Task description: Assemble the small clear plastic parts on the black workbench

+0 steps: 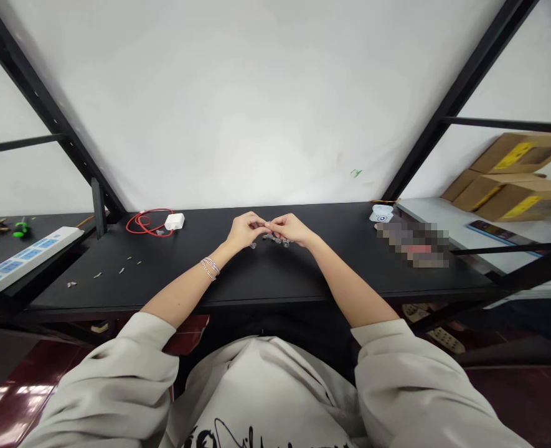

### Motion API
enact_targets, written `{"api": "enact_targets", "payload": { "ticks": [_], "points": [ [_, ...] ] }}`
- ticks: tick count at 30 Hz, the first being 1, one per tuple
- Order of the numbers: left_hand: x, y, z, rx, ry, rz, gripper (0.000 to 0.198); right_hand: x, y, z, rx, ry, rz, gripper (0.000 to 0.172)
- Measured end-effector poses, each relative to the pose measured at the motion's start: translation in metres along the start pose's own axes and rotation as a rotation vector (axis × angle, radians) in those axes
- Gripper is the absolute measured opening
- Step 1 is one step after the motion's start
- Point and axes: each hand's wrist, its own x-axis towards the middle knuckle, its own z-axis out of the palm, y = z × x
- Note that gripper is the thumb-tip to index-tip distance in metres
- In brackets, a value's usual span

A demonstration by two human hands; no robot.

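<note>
Black table (303,274) under your arms: white power strip (32,252) far left, then red cable (145,222) and white charger (175,221). Your left hand (243,231) is curled, fingertips pinched on a tiny silvery part (266,225) just above the table. Your right hand (292,229) pinches the same piece from the other side. Loose silvery parts (279,239) lie right beneath. Judgement: keep both pinches firm and low over that pile, so a slip lands close. Cardboard boxes (513,177) far right.

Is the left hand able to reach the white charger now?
Probably yes: only bare black table lies between the left hand and the white charger, though it pinches a small metal part.
</note>
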Motion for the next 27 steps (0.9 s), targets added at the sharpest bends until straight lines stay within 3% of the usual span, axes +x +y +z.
{"api": "enact_targets", "payload": {
  "ticks": [13, 27],
  "points": [
    [-0.001, -0.001, 0.001, -0.076, -0.015, -0.036, 0.022, -0.001, -0.002, 0.0, 0.064, -0.009, 0.061, 0.042],
    [-0.001, -0.004, -0.002, -0.218, -0.1, -0.2, 0.03, -0.006, -0.011, 0.0, 0.134, -0.06, 0.094, 0.04]
  ]
}}
